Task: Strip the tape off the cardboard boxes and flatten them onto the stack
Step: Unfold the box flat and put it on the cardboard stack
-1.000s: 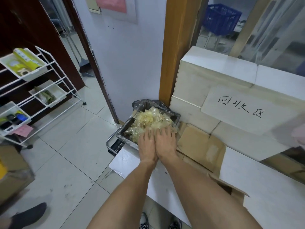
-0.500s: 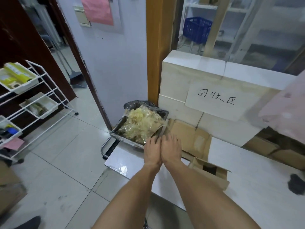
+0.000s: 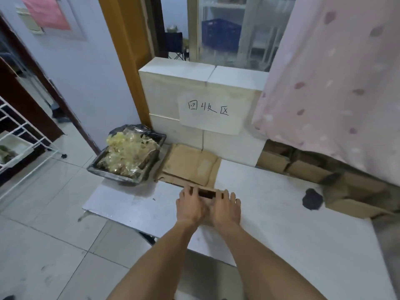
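Note:
A small brown cardboard box [image 3: 207, 189] with a dark open slot lies on the white flattened sheets [image 3: 270, 217] of the stack. My left hand [image 3: 190, 210] and my right hand [image 3: 226, 210] lie side by side on top of it, fingers curled over its far edge. Most of the box is hidden under my hands. Behind it lies a flattened brown cardboard piece [image 3: 190, 163]. A black-lined bin [image 3: 112, 177] to the left is heaped with yellowish stripped tape [image 3: 127, 152].
White boxes [image 3: 173, 87] with a handwritten paper sign [image 3: 208, 113] stand behind the stack. A pink dotted curtain [image 3: 335, 83] hangs at the right over brown boxes [image 3: 357, 198]. A black blotch [image 3: 311, 199] marks the white sheet. A white wire rack [image 3: 19, 144] stands at the left.
Both hands have pulled back from the tape heap in the bin and moved right onto the small brown box on the stack. The view has swung right.

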